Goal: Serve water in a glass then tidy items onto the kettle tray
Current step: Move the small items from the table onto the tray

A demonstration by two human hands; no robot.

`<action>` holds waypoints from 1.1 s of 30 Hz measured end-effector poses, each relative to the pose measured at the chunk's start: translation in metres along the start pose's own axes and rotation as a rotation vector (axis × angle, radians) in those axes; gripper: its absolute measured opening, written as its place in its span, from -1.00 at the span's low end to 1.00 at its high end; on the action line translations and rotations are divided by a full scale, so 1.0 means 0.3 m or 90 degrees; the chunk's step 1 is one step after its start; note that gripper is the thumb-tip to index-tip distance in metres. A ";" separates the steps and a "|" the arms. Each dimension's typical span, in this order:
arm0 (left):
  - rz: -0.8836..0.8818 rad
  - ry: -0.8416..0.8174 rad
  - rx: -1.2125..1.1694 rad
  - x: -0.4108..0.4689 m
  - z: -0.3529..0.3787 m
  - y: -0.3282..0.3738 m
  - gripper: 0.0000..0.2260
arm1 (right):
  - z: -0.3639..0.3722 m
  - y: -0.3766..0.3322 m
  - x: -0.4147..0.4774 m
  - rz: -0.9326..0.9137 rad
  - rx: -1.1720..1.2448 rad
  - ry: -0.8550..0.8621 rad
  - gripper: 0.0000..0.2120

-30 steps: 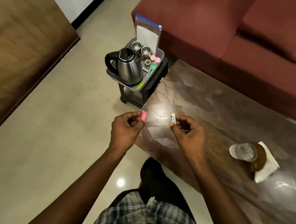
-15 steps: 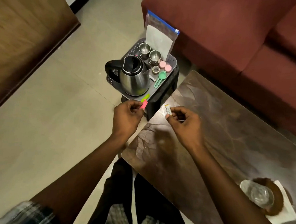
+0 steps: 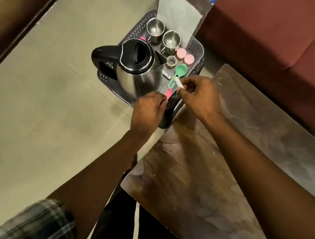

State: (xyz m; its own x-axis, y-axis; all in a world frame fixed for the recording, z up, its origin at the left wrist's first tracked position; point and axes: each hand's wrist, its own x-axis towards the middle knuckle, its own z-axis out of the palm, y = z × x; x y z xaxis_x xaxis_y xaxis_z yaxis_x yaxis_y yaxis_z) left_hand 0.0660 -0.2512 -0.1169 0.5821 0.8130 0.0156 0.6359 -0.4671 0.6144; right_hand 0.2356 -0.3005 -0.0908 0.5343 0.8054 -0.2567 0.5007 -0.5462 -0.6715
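The grey perforated kettle tray (image 3: 197, 46) sits on a dark stool beside the table and carries a steel kettle (image 3: 137, 69) with a black lid. My left hand (image 3: 148, 109) pinches a small pink item (image 3: 168, 93) over the tray's near edge, just in front of the kettle. My right hand (image 3: 200, 96) pinches a small white tube (image 3: 178, 83) over the handle of a green scoop (image 3: 178, 73) lying in the tray. The water glass is out of view.
The tray also holds two steel cups (image 3: 155, 28), two pink caps (image 3: 181, 53), a tape roll (image 3: 171, 61), a small white sachet (image 3: 166, 75) and an upright plastic bag (image 3: 180, 16). The brown table (image 3: 223, 168) lies under my right arm; a red sofa (image 3: 276, 34) stands behind.
Both hands have moved forward from over the table corner to above the tray's near edge, still holding the pink item and white tube. The view leaned closer; the glass left the frame.
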 end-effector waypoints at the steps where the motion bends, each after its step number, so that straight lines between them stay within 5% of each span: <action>1: 0.008 0.001 0.012 0.010 0.015 -0.014 -0.84 | 0.023 0.003 0.036 -0.003 -0.023 0.001 -0.75; 22: -0.024 -0.005 -0.007 0.017 0.088 -0.105 -0.80 | 0.295 0.029 0.294 -0.054 -0.386 0.069 -0.86; 33: -0.019 0.000 0.001 0.006 0.097 -0.123 -0.83 | 0.307 0.039 0.285 -0.072 -0.388 0.093 -0.82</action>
State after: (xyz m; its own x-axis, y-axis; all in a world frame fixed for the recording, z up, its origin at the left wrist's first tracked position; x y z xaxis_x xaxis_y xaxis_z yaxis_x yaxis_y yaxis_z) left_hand 0.0583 -0.2427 -0.1624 0.5626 0.8267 -0.0021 0.6540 -0.4435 0.6128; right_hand 0.2245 -0.2169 -0.1846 0.5211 0.8495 -0.0818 0.8342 -0.5273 -0.1618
